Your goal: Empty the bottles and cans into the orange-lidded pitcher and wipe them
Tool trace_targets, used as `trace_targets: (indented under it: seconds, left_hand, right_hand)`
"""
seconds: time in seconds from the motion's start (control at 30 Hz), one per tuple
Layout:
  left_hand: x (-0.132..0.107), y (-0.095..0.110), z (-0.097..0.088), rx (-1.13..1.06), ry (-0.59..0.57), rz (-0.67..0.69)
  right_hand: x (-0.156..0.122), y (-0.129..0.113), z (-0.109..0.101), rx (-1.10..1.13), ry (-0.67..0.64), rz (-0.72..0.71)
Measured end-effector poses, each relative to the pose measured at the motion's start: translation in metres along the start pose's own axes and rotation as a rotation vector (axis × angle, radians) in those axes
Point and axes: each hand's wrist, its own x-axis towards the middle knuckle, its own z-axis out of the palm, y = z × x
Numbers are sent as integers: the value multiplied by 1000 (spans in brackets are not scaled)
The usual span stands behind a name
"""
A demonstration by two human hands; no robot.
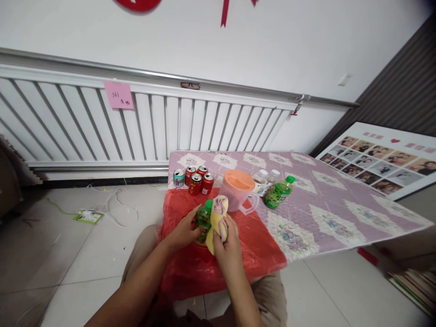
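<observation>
My left hand (186, 230) is closed around a green-capped drink bottle (203, 219), which stands upright over the red plastic sheet (257, 247). In my right hand (229, 240) is a folded yellow cloth (218, 220) with a pinkish-purple edge. The cloth is against the bottle's right side and covers part of it. Just beyond my hands stands a clear plastic pitcher (231, 195) with an orange lid. My fingertips on the cloth's far side are partly hidden.
Several red cans (195, 185) and a teal can (178, 178) stand at the table's back left. Another green bottle (279, 193) and two white-capped bottles (261, 177) are right of the pitcher. A flowered cloth (323, 213) covers the table, against a white radiator (156, 122).
</observation>
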Motion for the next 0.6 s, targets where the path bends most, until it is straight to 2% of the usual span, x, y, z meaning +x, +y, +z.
trace_targets:
  seconds: [0.07, 0.23, 0.33, 0.47, 0.6]
  left_hand:
    - [0, -3, 0, -37, 4, -22]
    - [1, -9, 11, 107, 229, -62]
    - [2, -9, 15, 199, 297, -26]
    - [1, -6, 10, 240, 218, 5]
    - [-1, -2, 3, 130, 85, 2]
  right_hand:
    - [-1, 0, 0, -10, 4, -9]
    - [-5, -3, 0, -50, -10, -34]
    - [-6, -4, -2, -63, -56, -60]
    - [-4, -3, -4, -60, -65, -44]
    - [-4, -1, -5, -61, -42, -9]
